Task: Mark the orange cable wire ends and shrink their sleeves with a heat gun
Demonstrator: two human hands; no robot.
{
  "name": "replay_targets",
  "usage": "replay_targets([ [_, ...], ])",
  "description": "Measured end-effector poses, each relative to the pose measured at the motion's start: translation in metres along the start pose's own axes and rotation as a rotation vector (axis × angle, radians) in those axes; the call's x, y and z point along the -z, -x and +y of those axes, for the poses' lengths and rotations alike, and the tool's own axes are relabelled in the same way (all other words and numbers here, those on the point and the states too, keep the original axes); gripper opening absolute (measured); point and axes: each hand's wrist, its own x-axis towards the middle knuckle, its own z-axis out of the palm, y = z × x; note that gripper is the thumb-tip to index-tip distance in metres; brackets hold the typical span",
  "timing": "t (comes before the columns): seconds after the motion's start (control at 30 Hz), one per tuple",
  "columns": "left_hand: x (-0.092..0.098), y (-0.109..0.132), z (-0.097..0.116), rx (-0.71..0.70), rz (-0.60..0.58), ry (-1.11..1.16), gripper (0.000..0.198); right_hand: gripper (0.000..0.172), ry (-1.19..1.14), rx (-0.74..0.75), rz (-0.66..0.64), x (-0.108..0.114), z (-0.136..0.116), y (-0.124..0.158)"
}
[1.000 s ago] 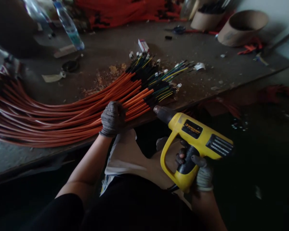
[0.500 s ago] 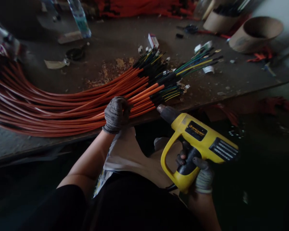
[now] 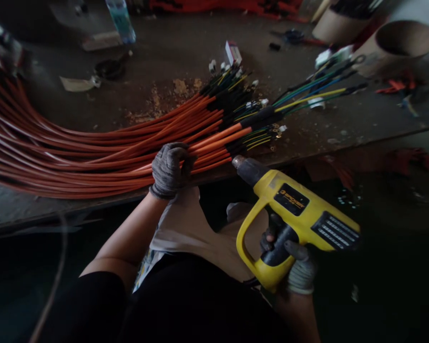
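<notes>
You are gripping a fanned bundle of orange-sheathed cables (image 3: 103, 157) with your left hand (image 3: 169, 170), its grey knit-gloved fingers curled shut over them just behind the front edge of the dark, scarred metal-topped worktop (image 3: 157, 57). Your right hand (image 3: 300, 271) is closing around the black grip of a yellow heat gun (image 3: 300, 209), though you cannot tell from here whether the trigger is pressed or the gun is running. Its dark nozzle (image 3: 245, 169) is pointing up and left, just beside the black-sleeved cable ends (image 3: 260, 116), where thin yellow, green and blue wires (image 3: 314, 97) are fanning out across the worktop toward its right side. The main risk is heat: if the nozzle is drifting closer or lingering, it could scorch the sheaths or soften the thin insulation. Your left hand is also working close to that nozzle, and a knit glove is offering little protection. Tan crumbly debris (image 3: 180, 88) and paper scraps (image 3: 76, 83) are lying on the worktop and could singe if the airflow strays. The bundle's weight is also hanging off the front edge, so a loosened grip could let the cables slide and drag the wire ends.
</notes>
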Motion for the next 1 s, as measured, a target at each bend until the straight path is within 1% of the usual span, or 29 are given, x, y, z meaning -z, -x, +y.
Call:
replay_targets([
  [0.13, 0.000, -0.002, 0.001, -0.005, -0.010, -0.035, 0.018, 0.047, 0.003, 0.050, 0.066, -0.004, -0.006, -0.003],
  [0.2, 0.001, -0.003, 0.002, -0.005, -0.031, -0.046, 0.019, 0.048, 0.042, 0.052, 0.069, -0.007, -0.010, -0.002],
  [0.27, 0.001, -0.004, 0.003, 0.000, -0.054, -0.049, 0.020, 0.049, 0.106, 0.050, 0.053, -0.012, -0.016, -0.001],
  [0.43, 0.002, -0.006, 0.005, 0.024, -0.089, -0.067, 0.022, 0.050, 0.245, 0.098, 0.013, -0.024, -0.030, 0.007],
  [0.57, 0.001, -0.006, 0.005, -0.041, -0.050, -0.095, 0.020, 0.050, 0.290, 0.146, -0.039, -0.031, -0.039, 0.008],
  [0.63, 0.001, -0.005, 0.004, -0.074, -0.027, -0.106, 0.020, 0.048, 0.310, 0.173, -0.083, -0.035, -0.041, 0.005],
  [0.7, 0.001, -0.005, 0.004, -0.078, -0.027, -0.112, 0.021, 0.045, 0.340, 0.189, -0.112, -0.039, -0.042, 0.001],
  [0.73, 0.001, -0.006, 0.004, -0.075, -0.034, -0.113, 0.021, 0.045, 0.350, 0.200, -0.107, -0.040, -0.042, -0.002],
  [0.8, 0.002, -0.006, 0.005, -0.066, -0.050, -0.119, 0.023, 0.045, 0.347, 0.244, -0.057, -0.040, -0.043, -0.007],
  [0.9, 0.003, -0.006, 0.007, -0.059, -0.080, -0.152, 0.026, 0.049, 0.305, 0.294, 0.014, -0.032, -0.044, -0.010],
  [1.0, 0.004, -0.007, 0.007, -0.067, -0.120, -0.181, 0.027, 0.054, 0.228, 0.239, 0.077, -0.018, -0.043, -0.004],
])
